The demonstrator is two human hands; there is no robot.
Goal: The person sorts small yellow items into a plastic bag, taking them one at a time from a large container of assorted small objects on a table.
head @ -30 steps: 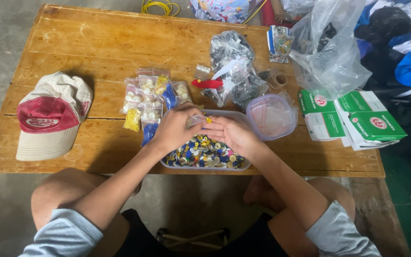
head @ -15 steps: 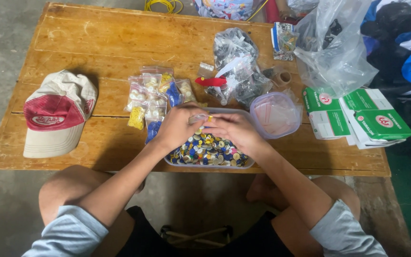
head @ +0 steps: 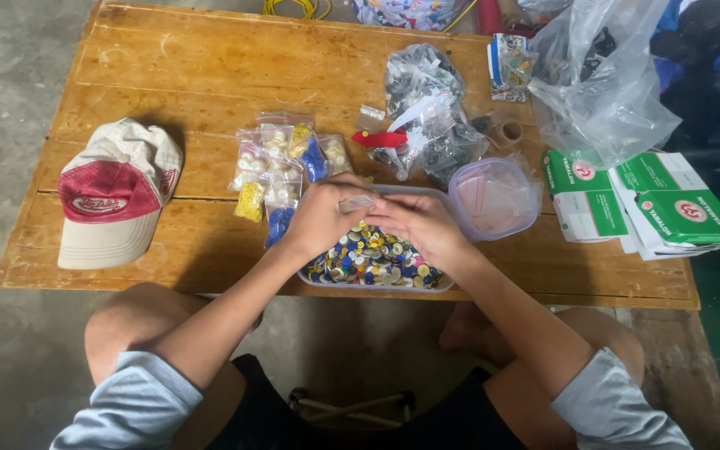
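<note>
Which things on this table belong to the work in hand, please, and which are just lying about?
In use: left hand, right hand, small clear bag, tray of buttons, filled bags.
Lying about: cap, green boxes, round tub.

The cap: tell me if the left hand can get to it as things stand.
Probably yes: the cap lies open on the table beyond the left hand, nothing between, though that hand now holds a small bag.
</note>
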